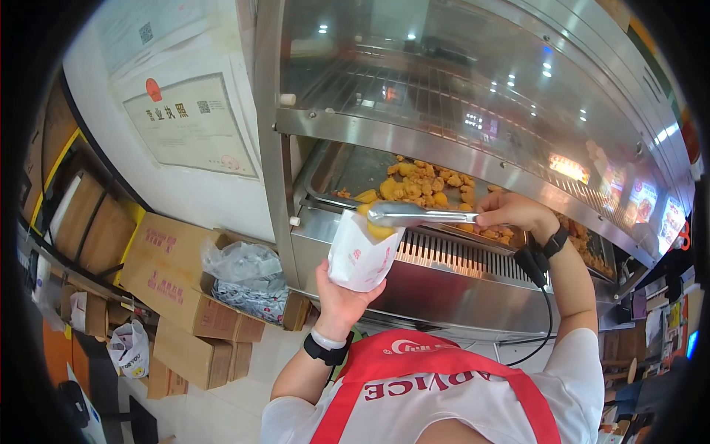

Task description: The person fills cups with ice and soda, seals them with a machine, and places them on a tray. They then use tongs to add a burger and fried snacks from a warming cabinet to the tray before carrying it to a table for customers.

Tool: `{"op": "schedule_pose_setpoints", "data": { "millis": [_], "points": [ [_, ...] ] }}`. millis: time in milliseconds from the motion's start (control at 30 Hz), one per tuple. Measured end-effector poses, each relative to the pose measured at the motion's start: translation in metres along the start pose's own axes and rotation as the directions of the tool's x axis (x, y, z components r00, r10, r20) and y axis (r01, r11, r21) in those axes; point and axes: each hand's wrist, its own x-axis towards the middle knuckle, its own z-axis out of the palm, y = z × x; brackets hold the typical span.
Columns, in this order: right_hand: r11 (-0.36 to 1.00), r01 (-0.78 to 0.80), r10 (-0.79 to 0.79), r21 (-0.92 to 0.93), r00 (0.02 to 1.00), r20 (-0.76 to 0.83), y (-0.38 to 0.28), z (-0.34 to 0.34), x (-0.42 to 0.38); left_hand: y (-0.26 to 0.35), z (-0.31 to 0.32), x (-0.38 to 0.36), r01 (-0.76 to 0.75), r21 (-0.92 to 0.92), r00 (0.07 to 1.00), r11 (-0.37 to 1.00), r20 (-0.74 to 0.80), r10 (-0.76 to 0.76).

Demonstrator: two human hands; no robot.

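My left hand (344, 303) is wrapped round the lower part of a white paper bag (360, 255) with red print, its mouth facing up. My right hand (514, 214) grips a pair of metal tongs (421, 214) by the handle end. The tongs' tips are at the bag's mouth, beside a yellow fried piece (380, 231) that sits partly inside the opening. Behind the tongs, a metal tray (336, 166) in the warming cabinet holds golden fried pieces (421, 181). What lies deeper in the bag is hidden.
The glass-fronted warming cabinet (444, 74) has a steel edge (414, 137) above the tray and a slotted vent (451, 255) below. A black cable (549, 318) hangs near my right forearm. Cardboard boxes (174, 281) and plastic-wrapped packs (248, 277) stand at the left.
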Motion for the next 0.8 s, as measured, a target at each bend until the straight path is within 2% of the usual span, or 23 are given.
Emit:
{"op": "schedule_pose_setpoints", "data": {
  "millis": [67, 133, 200, 267, 367, 433, 467, 633, 767, 800],
  "points": [
    [1.0, 0.001, 0.001, 0.024, 0.999, -0.05, -0.005, 0.003, 0.01, -0.001, 0.002, 0.0, 0.018, -0.02, 1.0, 1.0, 0.015, -0.018],
    [0.996, -0.051, 0.071, 0.073, 0.953, -0.294, 0.01, -0.007, 0.038, -0.002, 0.001, -0.002, 0.0, -0.03, 0.999, 1.0, 0.032, 0.001],
    [0.997, 0.053, -0.076, -0.061, 0.877, -0.474, 0.007, -0.012, 0.07, 0.0, -0.004, -0.005, -0.004, -0.042, 1.0, 0.999, 0.031, 0.005],
    [0.976, 0.109, -0.196, -0.187, 0.812, -0.55, 0.0, -0.009, 0.1, 0.001, -0.007, -0.011, -0.014, -0.052, 0.999, 0.999, 0.029, 0.016],
    [0.946, 0.101, -0.273, -0.309, 0.765, -0.584, -0.015, -0.001, 0.137, 0.006, -0.007, -0.022, -0.036, -0.079, 0.998, 0.996, 0.047, 0.04],
    [0.934, 0.075, -0.281, -0.349, 0.756, -0.592, -0.021, 0.004, 0.153, 0.008, -0.012, -0.035, -0.023, -0.108, 0.987, 0.994, 0.157, 0.04],
    [0.931, 0.065, -0.281, -0.358, 0.754, -0.594, -0.024, 0.006, 0.159, 0.01, -0.014, -0.04, -0.035, -0.11, 0.986, 0.993, 0.158, 0.052],
    [0.932, 0.065, -0.279, -0.358, 0.758, -0.589, -0.031, 0.011, 0.15, 0.018, -0.03, -0.049, -0.098, -0.096, 0.991, 0.991, 0.079, 0.106],
    [0.961, 0.066, -0.21, -0.268, 0.804, -0.557, -0.028, 0.021, 0.101, 0.018, -0.03, -0.04, -0.045, -0.035, 0.996, 0.998, 0.072, 0.047],
    [0.967, 0.047, -0.19, -0.251, 0.789, -0.584, -0.023, 0.024, 0.086, 0.018, -0.03, -0.037, -0.062, -0.006, 0.998, 0.998, 0.003, 0.062]
  ]
}}
